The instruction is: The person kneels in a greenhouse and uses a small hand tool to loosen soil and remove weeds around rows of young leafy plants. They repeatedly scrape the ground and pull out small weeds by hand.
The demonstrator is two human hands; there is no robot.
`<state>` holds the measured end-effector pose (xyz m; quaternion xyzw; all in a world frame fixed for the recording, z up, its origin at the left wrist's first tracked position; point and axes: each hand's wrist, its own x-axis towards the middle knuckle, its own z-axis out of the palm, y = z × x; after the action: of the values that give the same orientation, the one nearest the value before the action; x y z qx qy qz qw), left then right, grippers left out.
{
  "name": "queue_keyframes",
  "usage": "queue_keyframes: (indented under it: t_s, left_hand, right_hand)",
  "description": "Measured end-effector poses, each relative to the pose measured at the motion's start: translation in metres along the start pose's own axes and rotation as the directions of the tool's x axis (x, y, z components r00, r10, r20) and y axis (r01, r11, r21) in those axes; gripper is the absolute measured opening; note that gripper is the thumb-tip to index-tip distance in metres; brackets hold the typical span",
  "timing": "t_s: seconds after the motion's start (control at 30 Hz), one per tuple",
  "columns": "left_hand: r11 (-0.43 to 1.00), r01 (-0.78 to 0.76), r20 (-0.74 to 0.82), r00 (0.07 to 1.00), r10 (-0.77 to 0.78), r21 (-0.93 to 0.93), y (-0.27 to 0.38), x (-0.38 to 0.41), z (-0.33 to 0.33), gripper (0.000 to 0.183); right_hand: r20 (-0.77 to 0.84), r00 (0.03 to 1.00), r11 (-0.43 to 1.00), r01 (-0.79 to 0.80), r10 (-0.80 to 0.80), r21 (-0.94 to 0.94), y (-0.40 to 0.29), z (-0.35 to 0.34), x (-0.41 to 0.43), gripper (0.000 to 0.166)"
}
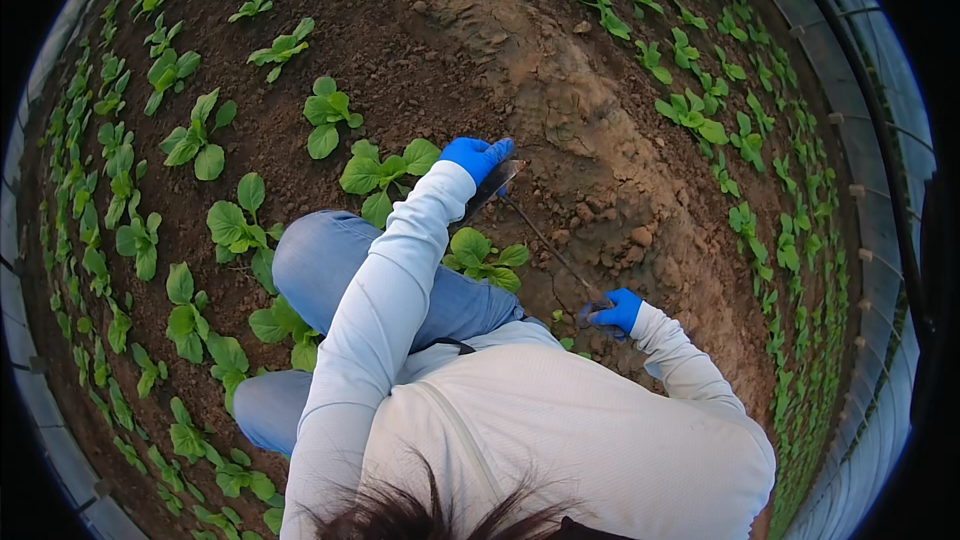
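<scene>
My left hand (477,158), in a blue glove, is at the dark metal blade (493,186) of what looks like a hand hoe, fingers around its upper edge. From the blade a thin metal shaft (546,241) slants down to my right hand (621,312), also blue-gloved. That hand is closed around the handle end, which the fingers partly hide. The tool is held above bare soil. Just below the blade grows a leafy green seedling (486,259), close to my bent knee. Another seedling (384,174) stands left of my left wrist.
Rows of leafy seedlings (187,136) fill the bed at left, with more rows (690,116) at right. A cracked, cloddy soil strip (600,142) runs between them. Film walls (885,240) and a dark pipe (870,82) edge the right side. A tiny sprout (557,315) grows near my right hand.
</scene>
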<state>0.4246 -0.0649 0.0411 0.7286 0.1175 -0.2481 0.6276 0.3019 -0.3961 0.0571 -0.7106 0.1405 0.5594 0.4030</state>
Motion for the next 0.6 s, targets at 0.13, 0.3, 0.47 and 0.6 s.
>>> queue_keyframes:
  t_s: [0.13,0.3,0.47,0.6]
  left_hand:
    - [0.966,0.092,-0.161,0.986,-0.053,0.243,-0.016,0.016,-0.005,0.043]
    - [0.688,0.217,-0.283,0.959,-0.017,0.693,-0.055,0.026,-0.012,0.03]
    - [0.516,0.241,-0.17,0.969,-0.182,0.822,-0.102,0.019,-0.036,0.036]
    - [0.46,0.361,-0.204,0.912,-0.357,0.811,-0.092,-0.001,-0.047,0.047]
  right_hand:
    - [0.02,1.0,0.999,0.022,-0.021,-0.037,0.003,-0.002,0.0,0.022]
    - [-0.019,1.0,0.995,-0.001,-0.001,-0.098,0.002,-0.002,0.0,0.025]
    - [-0.157,0.983,0.989,0.111,-0.095,0.1,0.02,-0.005,0.02,0.028]
    - [-0.548,0.765,0.925,0.378,-0.338,-0.044,0.017,0.013,0.039,0.031]
